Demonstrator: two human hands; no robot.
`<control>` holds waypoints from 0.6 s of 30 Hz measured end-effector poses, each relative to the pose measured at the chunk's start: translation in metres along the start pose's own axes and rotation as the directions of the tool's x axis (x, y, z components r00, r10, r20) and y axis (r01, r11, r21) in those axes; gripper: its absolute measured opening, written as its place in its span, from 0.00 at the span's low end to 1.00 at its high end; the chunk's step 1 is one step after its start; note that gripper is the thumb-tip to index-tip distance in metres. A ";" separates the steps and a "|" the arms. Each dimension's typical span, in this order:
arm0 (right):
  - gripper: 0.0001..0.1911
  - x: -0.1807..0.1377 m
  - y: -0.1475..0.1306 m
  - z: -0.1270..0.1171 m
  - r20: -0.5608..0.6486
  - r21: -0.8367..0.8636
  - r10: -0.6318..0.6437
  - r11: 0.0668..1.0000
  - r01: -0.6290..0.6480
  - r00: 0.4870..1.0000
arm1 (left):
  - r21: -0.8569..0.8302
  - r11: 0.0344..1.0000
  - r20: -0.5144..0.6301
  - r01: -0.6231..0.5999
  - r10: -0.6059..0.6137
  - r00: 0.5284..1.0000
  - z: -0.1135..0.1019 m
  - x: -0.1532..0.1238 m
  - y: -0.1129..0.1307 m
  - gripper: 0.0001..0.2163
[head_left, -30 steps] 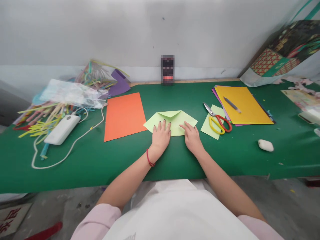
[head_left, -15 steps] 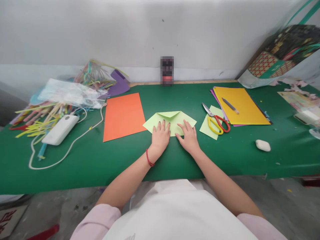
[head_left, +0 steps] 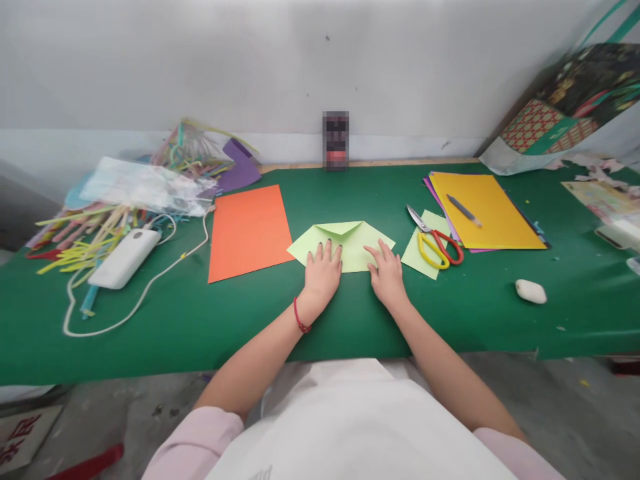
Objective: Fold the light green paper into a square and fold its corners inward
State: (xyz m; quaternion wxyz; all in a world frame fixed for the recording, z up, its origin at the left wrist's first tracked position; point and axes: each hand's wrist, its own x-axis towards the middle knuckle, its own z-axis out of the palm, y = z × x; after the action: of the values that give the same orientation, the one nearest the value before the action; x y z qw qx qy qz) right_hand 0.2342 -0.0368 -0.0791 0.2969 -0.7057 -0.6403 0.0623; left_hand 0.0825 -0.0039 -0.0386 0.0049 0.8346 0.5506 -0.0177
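A folded sheet of light green paper [head_left: 354, 252] lies on the green table in front of me, with a raised triangular flap at its far edge. My left hand [head_left: 323, 272] rests flat on its left half, fingers spread and pointing away from me. Over the right end of the paper is my right hand [head_left: 388, 272], its fingers apart and the thumb near the paper's front edge. Neither hand grips anything. An orange sheet [head_left: 250, 233] lies just left of the folded paper. To the right, scissors [head_left: 434, 241] with red and yellow handles lie on a smaller light green piece [head_left: 419, 257].
A grey pen [head_left: 463, 210] lies on a stack of yellow and purple paper [head_left: 505, 220]. Nearby is a white earbud case [head_left: 531, 291]. At left are a white power bank [head_left: 125, 259] with a cable, paper strips [head_left: 75, 257] and a plastic bag [head_left: 145, 187]. A patterned bag [head_left: 555, 127] leans at right.
My right hand has slid to the right along the folded paper. My left hand stays in place on it. The whole view has shifted slightly.
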 end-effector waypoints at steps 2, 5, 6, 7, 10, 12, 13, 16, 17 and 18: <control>0.21 0.000 0.001 0.000 0.002 -0.007 -0.004 1.000 0.004 1.000 | 0.003 1.000 -0.005 0.000 0.000 1.000 0.000 0.000 0.000 0.22; 0.21 -0.001 0.000 0.001 0.029 -0.047 -0.004 0.999 0.005 1.000 | 0.017 1.000 -0.014 -0.010 0.011 1.000 0.000 0.001 0.000 0.21; 0.21 -0.001 -0.001 0.001 0.032 -0.061 0.000 0.998 0.002 0.999 | 0.023 1.000 -0.015 -0.015 0.015 1.000 0.000 0.001 0.000 0.21; 0.22 -0.002 -0.002 0.001 0.029 -0.068 0.001 0.998 0.001 1.000 | 0.029 0.999 -0.014 -0.019 0.020 1.000 -0.001 0.001 0.000 0.22; 0.21 -0.002 -0.007 0.000 -0.004 -0.034 -0.041 0.999 0.041 0.999 | 0.041 0.999 -0.012 -0.030 0.031 0.999 -0.001 0.000 -0.001 0.22; 0.20 -0.001 -0.012 0.000 -0.015 0.030 -0.126 0.992 0.126 0.992 | 0.045 0.999 -0.017 -0.031 0.031 0.999 -0.001 0.000 -0.001 0.22; 0.20 0.000 -0.014 0.001 -0.013 0.063 -0.176 0.982 0.176 0.984 | 0.045 0.999 -0.019 -0.029 0.030 0.999 -0.001 0.000 -0.001 0.22; 0.20 0.001 -0.021 0.007 0.029 0.123 -0.280 0.954 0.274 0.960 | 0.043 0.999 -0.010 -0.028 0.028 1.000 0.001 0.000 -0.001 0.22; 0.21 0.001 -0.023 0.009 0.051 0.128 -0.291 0.951 0.283 0.955 | 0.041 0.999 -0.003 -0.031 0.031 1.000 0.001 0.000 0.000 0.22; 0.21 0.001 -0.024 0.011 0.074 0.128 -0.293 0.951 0.283 0.953 | 0.040 0.999 0.002 -0.033 0.033 0.999 0.001 -0.001 0.000 0.22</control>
State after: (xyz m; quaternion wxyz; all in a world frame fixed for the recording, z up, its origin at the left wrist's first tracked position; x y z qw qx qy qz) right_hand 0.2084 -0.0319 -0.0761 0.3135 -0.5825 -0.7447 0.0878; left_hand 0.0821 -0.0044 -0.0396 -0.0110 0.8434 0.5364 -0.0290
